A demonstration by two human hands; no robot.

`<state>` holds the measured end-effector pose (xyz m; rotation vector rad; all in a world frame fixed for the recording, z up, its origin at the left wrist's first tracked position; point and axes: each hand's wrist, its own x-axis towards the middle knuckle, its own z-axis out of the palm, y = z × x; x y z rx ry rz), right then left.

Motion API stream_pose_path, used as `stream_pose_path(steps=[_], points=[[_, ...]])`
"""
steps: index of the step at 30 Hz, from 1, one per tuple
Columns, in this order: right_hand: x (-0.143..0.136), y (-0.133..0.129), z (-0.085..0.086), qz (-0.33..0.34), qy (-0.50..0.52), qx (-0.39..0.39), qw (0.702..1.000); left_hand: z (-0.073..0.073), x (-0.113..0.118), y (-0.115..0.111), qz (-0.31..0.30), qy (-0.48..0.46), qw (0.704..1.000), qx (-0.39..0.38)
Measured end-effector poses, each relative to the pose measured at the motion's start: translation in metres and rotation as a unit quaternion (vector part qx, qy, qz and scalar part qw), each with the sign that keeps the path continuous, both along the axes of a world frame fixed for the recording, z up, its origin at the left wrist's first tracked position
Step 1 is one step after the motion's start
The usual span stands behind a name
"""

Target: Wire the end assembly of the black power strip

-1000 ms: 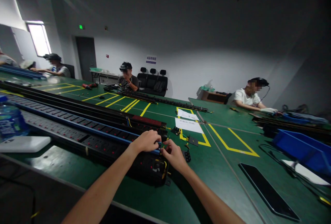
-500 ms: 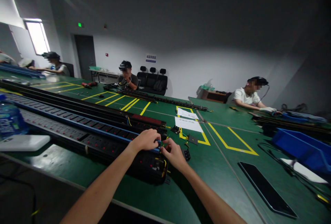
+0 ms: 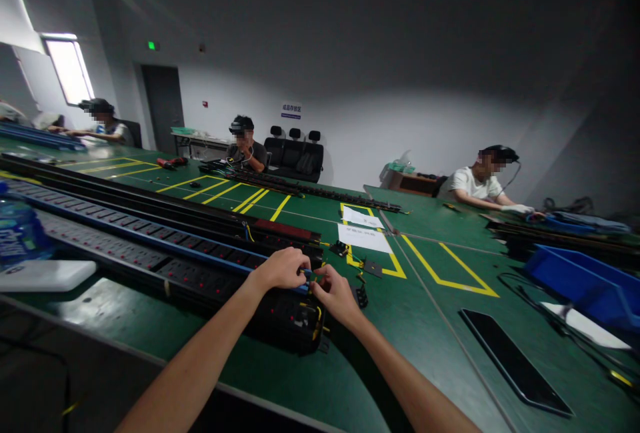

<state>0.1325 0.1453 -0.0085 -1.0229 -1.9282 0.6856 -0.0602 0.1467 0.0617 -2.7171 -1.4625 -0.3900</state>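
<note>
My left hand is closed in a pinch over the near end of a long blue-edged power strip; a small bluish bit shows at its fingertips, too small to name. Close against it, my right hand pinches a thin green-yellow wire at the strip's end. The fingers hide most of what lies between them. Below my left wrist is the end of a black power strip with red dots and a yellow wire at its opening. A small black end piece lies just right of my right hand.
On the green table are a phone, a blue bin, cables, paper sheets and small black parts. A bottle and a white box stand left. Several people sit across the table.
Both hands stay in nearly the same place, with only slight finger movement. The whole view has shifted very slightly.
</note>
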Motion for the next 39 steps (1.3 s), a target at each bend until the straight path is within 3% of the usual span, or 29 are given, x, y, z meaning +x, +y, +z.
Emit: stream_pose_path(steps=[17, 26, 39], points=[[-0.0009, -0.0006, 0.0003, -0.002, -0.002, -0.008, 1.0, 0.0017, 0.0014, 0.0019, 0.005, 0.005, 1.0, -0.008], [0.0, -0.0009, 0.003, -0.047, 0.082, -0.092, 0.991, -0.0002, 0.0009, 0.004, -0.003, 0.013, 1.0, -0.002], [-0.0018, 0.0013, -0.0012, -0.003, 0.06, -0.087, 0.994, -0.0033, 0.0003, 0.005, -0.02, 0.01, 0.999, 0.024]])
